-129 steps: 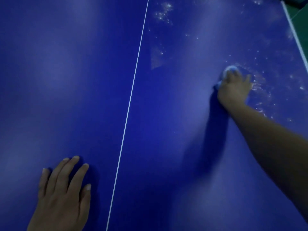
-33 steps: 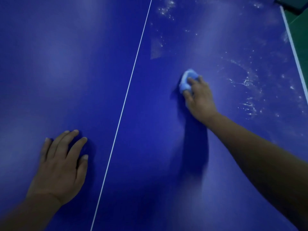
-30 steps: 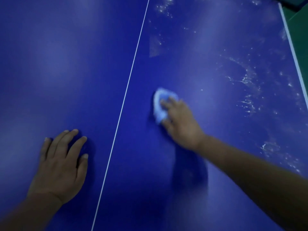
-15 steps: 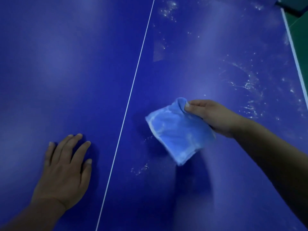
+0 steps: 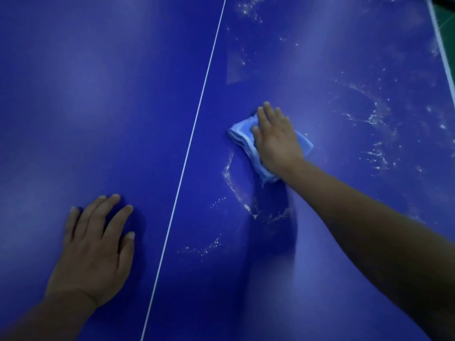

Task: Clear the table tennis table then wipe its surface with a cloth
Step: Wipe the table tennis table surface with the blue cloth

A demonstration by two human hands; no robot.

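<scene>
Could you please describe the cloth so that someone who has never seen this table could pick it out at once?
Start from the thin white centre line running up the blue table. Just to its right, the right hand presses flat on the cloth. It is the only soft, pale blue, folded thing there, lighter than the table and unlike the scattered white residue around it.

folded light-blue cloth (image 5: 242,135) flat on blue table (image 5: 98,94).
</scene>
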